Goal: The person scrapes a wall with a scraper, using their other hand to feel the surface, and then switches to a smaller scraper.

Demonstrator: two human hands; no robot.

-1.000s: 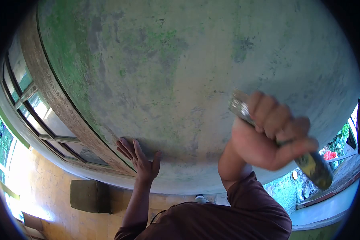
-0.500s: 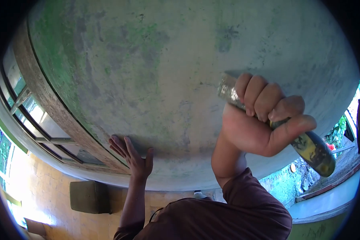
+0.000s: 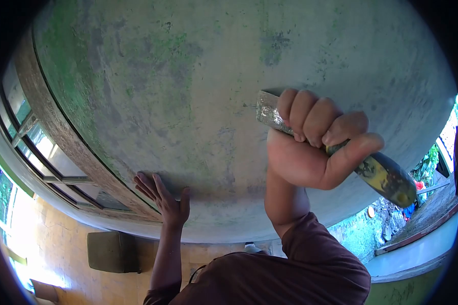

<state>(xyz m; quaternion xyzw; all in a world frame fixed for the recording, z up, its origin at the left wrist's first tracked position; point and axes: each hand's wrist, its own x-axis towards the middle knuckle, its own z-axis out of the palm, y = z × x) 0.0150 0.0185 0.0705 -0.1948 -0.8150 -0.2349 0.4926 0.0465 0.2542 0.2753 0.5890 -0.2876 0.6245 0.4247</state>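
Note:
My right hand (image 3: 320,137) is wrapped round a scraper (image 3: 387,180) with a worn black and yellow handle. Its metal blade sticks out past my fingers on the left, close against the wall (image 3: 229,147); whether the edge touches cannot be made out. Patches of green paint and grey stain mark the pale wall surface. Lower down and to the left, my left hand (image 3: 170,203) rests on the wall with fingers spread, holding nothing, close to the wooden window frame.
A brown wooden frame (image 3: 71,122) with glass panes borders the wall on the left. On the yellowish tiled floor (image 3: 71,229) stands a dark box-like stool (image 3: 112,251). At the right, a ledge (image 3: 417,223) and greenery lie beyond the wall's edge.
My right hand and the scraper have shifted left and slightly up across the wall. My left hand stays in its place on the wall, with the view slightly shifted.

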